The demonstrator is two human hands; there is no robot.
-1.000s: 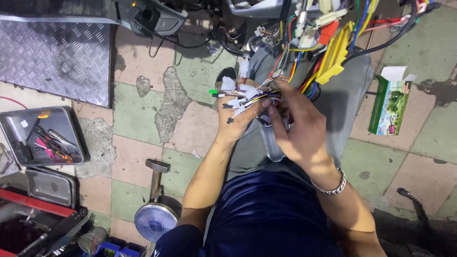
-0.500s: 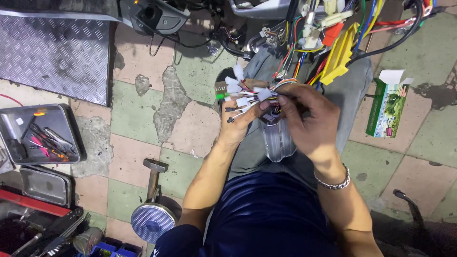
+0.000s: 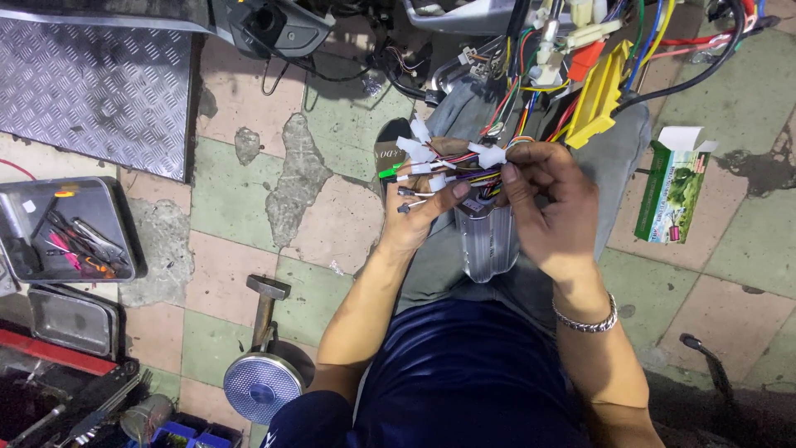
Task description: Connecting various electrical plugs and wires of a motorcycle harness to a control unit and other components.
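Note:
A ribbed silver controller box rests upright on my lap. From its top comes a bundle of coloured wires with white connectors. My left hand grips that bundle from below, thumb pressed across the wires. My right hand pinches the same wires at their right end, beside a white plug; a metal bracelet is on its wrist. More loose wiring and a yellow connector block hang from the vehicle frame just above my hands.
A green and white carton lies on the tiled floor to the right. At the left are a metal tray of small tools, a chequer-plate sheet, and a hammer near a round blue cap.
Both hands have shifted slightly along the wire bundle, fanning the connectors out to the left. The controller box stays on my lap.

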